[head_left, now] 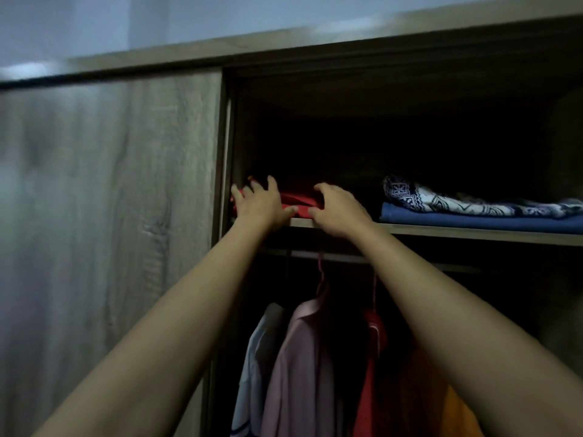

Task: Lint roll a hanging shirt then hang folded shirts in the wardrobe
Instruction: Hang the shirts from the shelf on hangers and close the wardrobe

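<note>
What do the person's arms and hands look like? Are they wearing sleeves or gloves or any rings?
Both arms are bare all the way down the picture, with no sleeves showing. The left hand and right hand have no gloves. No watch, bracelet or ring shows, though the dim, slightly blurry picture could hide something small.

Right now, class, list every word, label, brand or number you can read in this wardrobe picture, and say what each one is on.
None can be read.
The patterned cloth on the shelf carries shapes only, no letters.
The red shirt under both hands shows no label.
The hanging shirts are too dark and blurred to tell.
</note>
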### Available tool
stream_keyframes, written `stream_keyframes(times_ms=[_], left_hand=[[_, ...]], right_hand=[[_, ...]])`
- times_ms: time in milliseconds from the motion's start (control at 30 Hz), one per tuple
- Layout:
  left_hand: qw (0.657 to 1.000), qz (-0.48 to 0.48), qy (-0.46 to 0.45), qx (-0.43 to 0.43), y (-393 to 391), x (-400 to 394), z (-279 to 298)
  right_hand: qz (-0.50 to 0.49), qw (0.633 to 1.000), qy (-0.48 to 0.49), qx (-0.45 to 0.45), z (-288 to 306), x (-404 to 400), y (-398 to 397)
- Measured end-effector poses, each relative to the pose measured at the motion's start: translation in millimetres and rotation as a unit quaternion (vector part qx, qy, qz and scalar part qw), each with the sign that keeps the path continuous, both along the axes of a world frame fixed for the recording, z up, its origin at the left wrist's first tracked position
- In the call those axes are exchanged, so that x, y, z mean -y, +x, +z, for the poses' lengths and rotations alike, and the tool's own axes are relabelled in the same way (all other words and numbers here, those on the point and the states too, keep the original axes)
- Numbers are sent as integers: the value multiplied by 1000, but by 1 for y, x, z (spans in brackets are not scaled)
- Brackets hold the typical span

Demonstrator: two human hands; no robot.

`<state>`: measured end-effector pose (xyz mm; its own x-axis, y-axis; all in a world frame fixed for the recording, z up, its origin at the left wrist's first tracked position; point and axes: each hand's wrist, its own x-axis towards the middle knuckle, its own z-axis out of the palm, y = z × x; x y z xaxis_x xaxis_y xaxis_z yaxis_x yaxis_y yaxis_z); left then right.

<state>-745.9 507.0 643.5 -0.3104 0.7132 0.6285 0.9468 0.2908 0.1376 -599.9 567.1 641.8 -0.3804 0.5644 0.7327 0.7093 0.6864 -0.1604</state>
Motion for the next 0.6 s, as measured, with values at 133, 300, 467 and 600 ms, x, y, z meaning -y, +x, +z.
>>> stream_keyframes(times_ms=[133,300,467,600], left_hand=[[999,-7,41,8,-5,-2,-10],[986,-135,96,-27,12,11,-14],[924,-334,172,63,18,50,-25],[878,-426,149,157,10,90,-44]], right_hand=[[-36,998,-41,40,0,-18,-7],[36,994,-77,61,4,-12,1],[62,994,15,84,-8,17,23],[92,988,102,70,-32,61,43]])
